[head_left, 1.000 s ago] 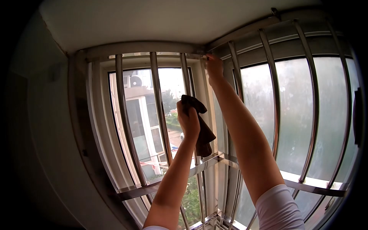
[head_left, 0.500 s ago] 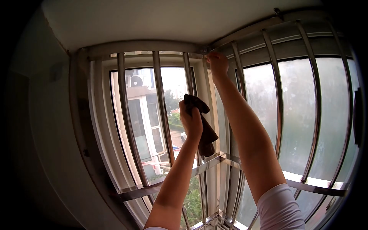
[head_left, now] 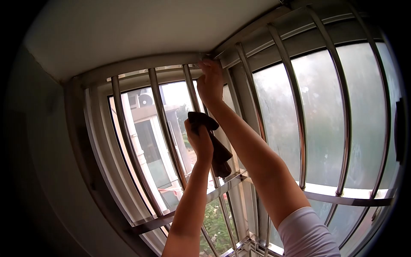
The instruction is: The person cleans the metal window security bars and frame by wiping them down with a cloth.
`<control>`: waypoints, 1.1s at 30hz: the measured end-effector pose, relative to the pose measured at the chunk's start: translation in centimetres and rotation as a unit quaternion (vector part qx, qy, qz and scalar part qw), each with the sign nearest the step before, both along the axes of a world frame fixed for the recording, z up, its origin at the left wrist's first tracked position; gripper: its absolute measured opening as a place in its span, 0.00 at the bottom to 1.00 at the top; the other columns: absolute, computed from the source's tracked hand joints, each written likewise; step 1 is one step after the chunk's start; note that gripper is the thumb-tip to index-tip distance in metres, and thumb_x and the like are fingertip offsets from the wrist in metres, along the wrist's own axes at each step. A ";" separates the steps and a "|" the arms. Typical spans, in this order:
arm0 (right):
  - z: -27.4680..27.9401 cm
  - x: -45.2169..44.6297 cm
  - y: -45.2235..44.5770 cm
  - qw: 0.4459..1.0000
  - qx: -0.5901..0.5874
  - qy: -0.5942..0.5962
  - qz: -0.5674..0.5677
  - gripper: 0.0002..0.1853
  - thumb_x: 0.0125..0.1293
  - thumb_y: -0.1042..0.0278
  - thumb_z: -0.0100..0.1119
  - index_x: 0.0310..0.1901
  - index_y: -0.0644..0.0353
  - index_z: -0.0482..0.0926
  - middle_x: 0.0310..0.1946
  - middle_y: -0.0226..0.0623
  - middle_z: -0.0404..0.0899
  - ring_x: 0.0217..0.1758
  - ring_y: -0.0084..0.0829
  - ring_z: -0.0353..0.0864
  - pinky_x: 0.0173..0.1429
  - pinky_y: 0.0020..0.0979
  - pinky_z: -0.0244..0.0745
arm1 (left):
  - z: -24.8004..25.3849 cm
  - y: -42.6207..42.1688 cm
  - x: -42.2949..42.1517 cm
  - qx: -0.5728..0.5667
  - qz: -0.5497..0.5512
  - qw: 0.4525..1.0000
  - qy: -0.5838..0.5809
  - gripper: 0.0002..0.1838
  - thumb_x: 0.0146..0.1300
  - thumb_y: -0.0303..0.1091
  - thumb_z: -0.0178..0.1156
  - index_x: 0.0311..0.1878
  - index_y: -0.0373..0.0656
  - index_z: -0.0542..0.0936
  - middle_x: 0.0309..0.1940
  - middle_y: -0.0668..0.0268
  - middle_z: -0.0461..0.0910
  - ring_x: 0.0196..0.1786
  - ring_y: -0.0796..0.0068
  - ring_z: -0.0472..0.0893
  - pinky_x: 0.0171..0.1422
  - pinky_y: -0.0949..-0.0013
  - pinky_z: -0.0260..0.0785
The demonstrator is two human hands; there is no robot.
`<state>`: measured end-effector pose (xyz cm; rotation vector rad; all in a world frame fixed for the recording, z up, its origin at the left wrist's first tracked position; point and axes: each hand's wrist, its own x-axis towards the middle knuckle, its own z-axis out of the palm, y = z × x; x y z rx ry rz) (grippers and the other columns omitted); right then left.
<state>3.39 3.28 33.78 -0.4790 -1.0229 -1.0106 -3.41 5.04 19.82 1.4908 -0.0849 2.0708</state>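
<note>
My left hand [head_left: 199,143] is closed around a dark brown cloth [head_left: 220,152], which bunches above the fist and hangs down beside it, in front of the window bars. Higher up, my right hand [head_left: 210,83] reaches to the corner where the top rail [head_left: 141,63] of the metal window grille meets the side section. Its fingers are bent together against that corner, and whatever they pinch is too dark to make out. An upright metal bar [head_left: 190,88] stands just left of the right wrist.
More upright bars [head_left: 295,98] cross the frosted window [head_left: 321,107] on the right. A horizontal rail [head_left: 224,188] runs below my hands. The ceiling [head_left: 141,30] is close above, and a dark wall [head_left: 38,128] stands at the left. Outside the clear window is a building with an air-conditioner unit [head_left: 146,100].
The view has swung right, so the grille sits further left. My right hand has shifted left along the top corner, with its fingers pointing more upward. My left hand still grips the cloth.
</note>
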 end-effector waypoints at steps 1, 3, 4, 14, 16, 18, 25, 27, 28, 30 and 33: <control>-0.1 -0.5 -0.3 0.999 -0.017 -0.019 -0.027 0.21 0.51 0.84 0.49 0.49 0.61 0.78 0.52 0.42 0.72 0.55 0.43 0.72 0.58 0.39 0.69 | 0.1 -0.3 -0.1 0.002 0.001 1.000 0.004 0.11 0.57 0.24 0.46 0.45 0.38 0.69 0.31 0.62 0.75 0.35 0.70 0.75 0.41 0.68 0.69; -0.3 -1.7 -0.7 0.999 -0.035 0.007 -0.032 0.22 0.51 0.83 0.50 0.50 0.63 0.76 0.53 0.41 0.71 0.58 0.43 0.69 0.60 0.39 0.68 | 0.1 -0.8 -0.3 0.035 -0.002 0.999 0.018 0.12 0.63 0.27 0.44 0.48 0.41 0.68 0.30 0.65 0.74 0.23 0.79 0.72 0.27 0.76 0.66; -0.3 -2.0 -0.8 0.999 -0.035 0.012 -0.031 0.22 0.51 0.83 0.50 0.51 0.63 0.76 0.54 0.41 0.71 0.58 0.44 0.69 0.60 0.39 0.67 | 0.2 -0.5 -0.1 0.037 -0.002 0.999 0.007 0.11 0.63 0.28 0.44 0.48 0.41 0.69 0.29 0.65 0.75 0.24 0.79 0.72 0.27 0.76 0.66; 1.4 1.1 3.1 0.976 -0.041 0.056 0.205 0.33 0.47 0.85 0.48 0.61 0.64 0.67 0.46 0.47 0.71 0.50 0.44 0.72 0.56 0.40 0.70 | 0.1 0.3 0.2 0.032 0.011 0.999 -0.005 0.09 0.62 0.28 0.43 0.46 0.42 0.68 0.29 0.65 0.74 0.22 0.78 0.72 0.26 0.76 0.66; 1.4 2.1 3.1 0.968 -0.090 0.074 0.223 0.33 0.52 0.83 0.45 0.65 0.61 0.64 0.43 0.46 0.73 0.45 0.42 0.77 0.51 0.37 0.73 | 0.1 0.1 0.2 0.029 -0.005 1.000 -0.006 0.08 0.62 0.27 0.44 0.45 0.42 0.68 0.28 0.65 0.74 0.22 0.78 0.72 0.26 0.76 0.67; 2.3 3.4 2.4 0.963 -0.167 0.072 0.197 0.31 0.54 0.82 0.44 0.64 0.59 0.65 0.42 0.45 0.75 0.42 0.42 0.79 0.48 0.37 0.74 | 0.1 0.8 0.2 0.042 0.009 0.999 -0.005 0.08 0.62 0.27 0.44 0.44 0.42 0.68 0.28 0.65 0.73 0.22 0.78 0.72 0.26 0.76 0.67; 3.5 5.7 -0.4 0.857 -0.259 0.066 0.440 0.27 0.54 0.87 0.44 0.58 0.61 0.71 0.40 0.32 0.75 0.37 0.27 0.79 0.42 0.29 0.76 | 0.1 -0.6 -0.1 0.028 0.013 1.000 0.006 0.08 0.61 0.27 0.44 0.43 0.42 0.68 0.29 0.65 0.73 0.21 0.79 0.71 0.25 0.76 0.67; 3.3 6.0 -0.2 0.862 -0.238 0.012 0.448 0.27 0.53 0.88 0.43 0.58 0.61 0.71 0.40 0.32 0.74 0.37 0.27 0.79 0.44 0.29 0.76 | 0.1 -0.6 -0.1 0.031 0.015 0.999 0.003 0.08 0.61 0.27 0.44 0.43 0.42 0.68 0.28 0.65 0.73 0.21 0.79 0.71 0.25 0.76 0.67; 3.3 5.9 -0.1 0.861 -0.238 0.012 0.448 0.27 0.53 0.88 0.43 0.58 0.61 0.71 0.40 0.32 0.74 0.37 0.27 0.79 0.44 0.29 0.76 | 0.1 -0.6 0.0 0.033 0.016 0.999 0.001 0.08 0.61 0.27 0.44 0.43 0.43 0.68 0.28 0.66 0.73 0.21 0.79 0.71 0.25 0.77 0.67; 3.3 5.7 0.1 0.841 -0.252 0.017 0.479 0.31 0.53 0.88 0.44 0.62 0.61 0.67 0.38 0.33 0.75 0.39 0.26 0.79 0.45 0.29 0.77 | -0.1 -1.0 -0.2 0.019 -0.003 1.000 0.006 0.09 0.61 0.27 0.44 0.45 0.41 0.69 0.28 0.66 0.73 0.23 0.79 0.71 0.27 0.75 0.66; 3.8 5.9 -0.7 0.839 -0.294 0.002 0.457 0.37 0.52 0.88 0.45 0.67 0.58 0.62 0.33 0.36 0.78 0.35 0.25 0.81 0.41 0.29 0.79 | 0.0 -0.7 -0.1 0.020 -0.004 1.000 0.009 0.09 0.61 0.27 0.44 0.44 0.42 0.68 0.28 0.66 0.73 0.23 0.79 0.71 0.27 0.75 0.66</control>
